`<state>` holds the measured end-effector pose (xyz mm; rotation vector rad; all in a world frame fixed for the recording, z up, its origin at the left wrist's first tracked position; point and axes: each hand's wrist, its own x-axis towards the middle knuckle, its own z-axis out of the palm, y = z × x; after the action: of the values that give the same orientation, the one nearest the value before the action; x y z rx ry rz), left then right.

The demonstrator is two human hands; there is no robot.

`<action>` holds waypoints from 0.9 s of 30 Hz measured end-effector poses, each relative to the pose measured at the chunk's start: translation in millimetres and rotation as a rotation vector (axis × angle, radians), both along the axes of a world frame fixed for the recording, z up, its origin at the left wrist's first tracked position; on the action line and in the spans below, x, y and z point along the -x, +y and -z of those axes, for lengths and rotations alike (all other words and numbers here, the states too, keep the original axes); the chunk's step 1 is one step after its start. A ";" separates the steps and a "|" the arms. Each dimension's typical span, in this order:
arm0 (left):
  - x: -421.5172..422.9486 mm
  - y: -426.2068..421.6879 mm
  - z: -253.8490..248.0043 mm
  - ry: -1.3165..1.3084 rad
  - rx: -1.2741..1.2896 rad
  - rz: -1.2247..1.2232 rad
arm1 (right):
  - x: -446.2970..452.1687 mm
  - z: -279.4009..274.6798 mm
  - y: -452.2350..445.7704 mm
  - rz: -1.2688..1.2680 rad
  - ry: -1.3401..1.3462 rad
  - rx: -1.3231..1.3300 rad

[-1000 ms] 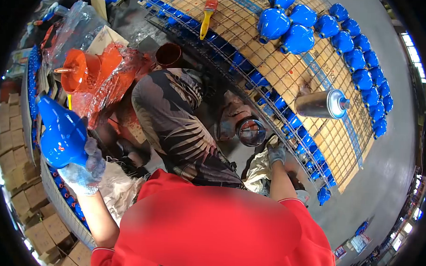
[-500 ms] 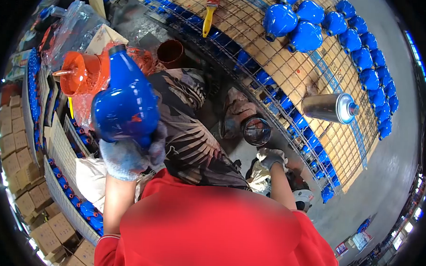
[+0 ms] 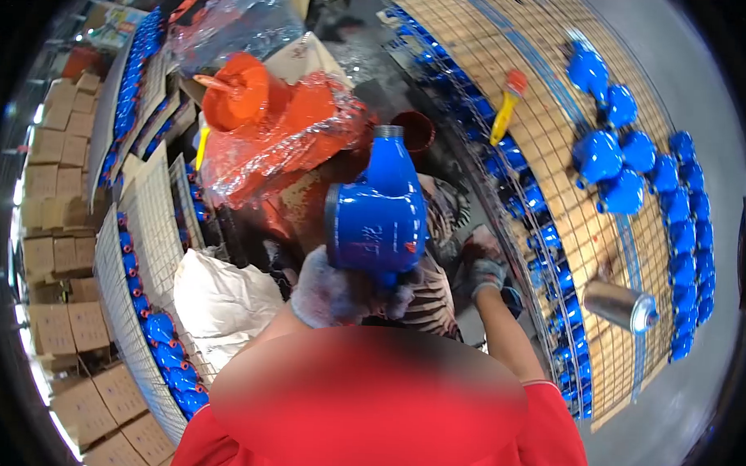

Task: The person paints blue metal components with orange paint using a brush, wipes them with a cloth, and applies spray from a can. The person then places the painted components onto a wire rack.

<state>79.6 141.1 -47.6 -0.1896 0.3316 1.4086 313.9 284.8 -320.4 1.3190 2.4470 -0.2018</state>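
Note:
My left hand (image 3: 331,291), in a fuzzy, paint-stained glove, grips a glossy blue metal housing (image 3: 379,221) from below. Its bare threaded neck points up, raised characters show on its side, and a small red spot sits low on it. Down between my legs and the rack, my gloved right hand (image 3: 488,275) is closed at the lower end of a stained rag (image 3: 480,243); its fingertips are partly hidden. A dark round jar (image 3: 512,302) lies just beside that hand.
On the mesh-topped rack (image 3: 550,116) to the right are a yellow-handled brush (image 3: 506,108), a silver can (image 3: 619,306) and several blue housings (image 3: 599,156). An orange-red paint bucket (image 3: 236,97) stands front left near plastic wrap. White cloth (image 3: 223,300) and cartons (image 3: 51,263) lie left.
The view has turned left. The blue housing has moved to the middle in front of me, its neck now upright. My right hand has left the pale cloth and reached the stained rag.

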 end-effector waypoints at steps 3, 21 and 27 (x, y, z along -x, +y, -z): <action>-2.1 -4.0 0.3 -0.016 0.006 -0.093 | -4.8 -44.5 -0.1 -0.167 0.079 -0.003; -45.5 -23.6 -17.6 0.054 -0.002 -0.050 | 33.3 -357.1 -57.0 -0.206 1.308 0.356; -47.0 -35.2 -19.7 0.164 -0.028 0.003 | 39.0 -351.5 -70.1 0.267 1.431 0.608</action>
<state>126.6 105.9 -27.9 -0.0502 0.4472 1.4285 275.0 214.8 31.1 1.3448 2.5751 -2.4159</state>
